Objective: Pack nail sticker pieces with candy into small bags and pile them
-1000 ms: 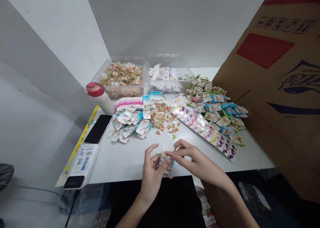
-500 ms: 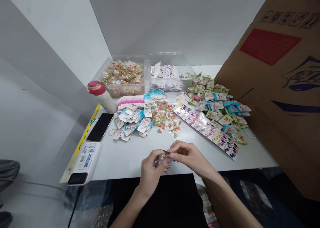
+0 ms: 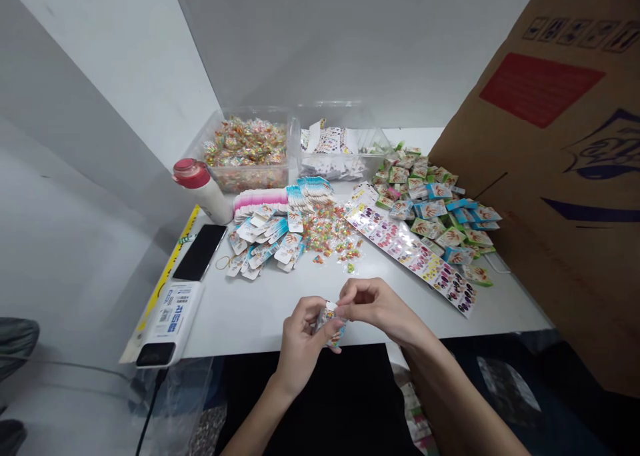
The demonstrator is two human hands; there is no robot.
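My left hand [image 3: 301,339] is closed around a small printed cardboard box [image 3: 331,328], held upright over the table's front edge. At the box's top, my right hand [image 3: 367,307] pinches a white flap between thumb and fingertips. The thumbs and fingers cover part of the box, and its contents are hidden. Farther back lie small clear packets of colourful beads [image 3: 330,233], loosely spread. Left of them, flat unfolded cards [image 3: 265,243] are heaped, blue, white and pink. On the right is a pile of boxes [image 3: 435,209] in green and blue.
Sticker sheets [image 3: 410,253] lie slanted on the white table [image 3: 250,316]. Behind stand a clear bin of packets [image 3: 250,176] and another clear bin [image 3: 340,156] with sheets. Left are a bottle [image 3: 203,189], a phone [image 3: 200,253] and a white device [image 3: 167,323]. A large carton [image 3: 545,196] borders the right side.
The box in my left hand has tilted so more of its printed face shows. A white flap now stands up at its top, by my right fingertips.
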